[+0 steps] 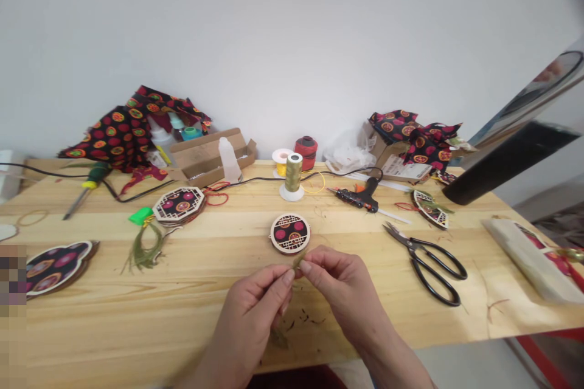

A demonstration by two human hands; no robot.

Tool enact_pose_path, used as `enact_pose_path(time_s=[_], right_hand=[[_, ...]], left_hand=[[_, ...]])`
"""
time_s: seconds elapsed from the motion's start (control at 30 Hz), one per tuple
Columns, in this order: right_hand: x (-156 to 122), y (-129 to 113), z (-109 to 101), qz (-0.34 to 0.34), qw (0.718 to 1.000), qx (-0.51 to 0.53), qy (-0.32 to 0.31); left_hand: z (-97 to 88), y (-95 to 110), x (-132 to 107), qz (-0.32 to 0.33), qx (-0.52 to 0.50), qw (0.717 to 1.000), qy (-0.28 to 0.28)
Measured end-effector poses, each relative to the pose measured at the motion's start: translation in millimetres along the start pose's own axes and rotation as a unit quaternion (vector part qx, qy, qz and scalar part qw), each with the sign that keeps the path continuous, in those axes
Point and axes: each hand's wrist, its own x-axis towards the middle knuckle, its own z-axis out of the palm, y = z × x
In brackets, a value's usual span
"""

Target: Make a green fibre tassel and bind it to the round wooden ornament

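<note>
Both my hands meet low in the middle of the view, fingertips nearly touching. Thumb and fingers of my left hand pinch a bundle of olive-green thread. My right hand grips the same bundle from the other side, its fingers closed. Part of the thread is hidden behind my fingers, and more green strands dangle below my left hand. Just beyond my fingertips lies a round wooden lattice ornament with dark patterned fabric inside. Farther back, a spool of olive thread stands upright.
Black-handled scissors lie to the right, with a glue gun behind them. On the left are an octagonal ornament with a green tassel and a screwdriver. A cardboard box and patterned fabric line the wall.
</note>
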Motion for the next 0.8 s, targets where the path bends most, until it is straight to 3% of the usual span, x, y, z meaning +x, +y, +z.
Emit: enact_pose_path(time_s=[0.33,0.6,0.8], right_hand=[[-1.3,0.2,-0.2,-0.008,1.000,-0.005,-0.003],[-2.0,-1.1,1.2,0.003,1.000,-0.010,0.005],[-1.7,-0.4,-0.3,0.004,1.000,-0.017,-0.004]], left_hand=[[-1.0,-8.3,0.8,0.006,-0.036,0.999,-0.001],[1.7,-6.2,-0.5,0.006,-0.048,0.998,0.034],[0.5,-8.1,0.3,0.006,-0.052,0.998,0.021]])
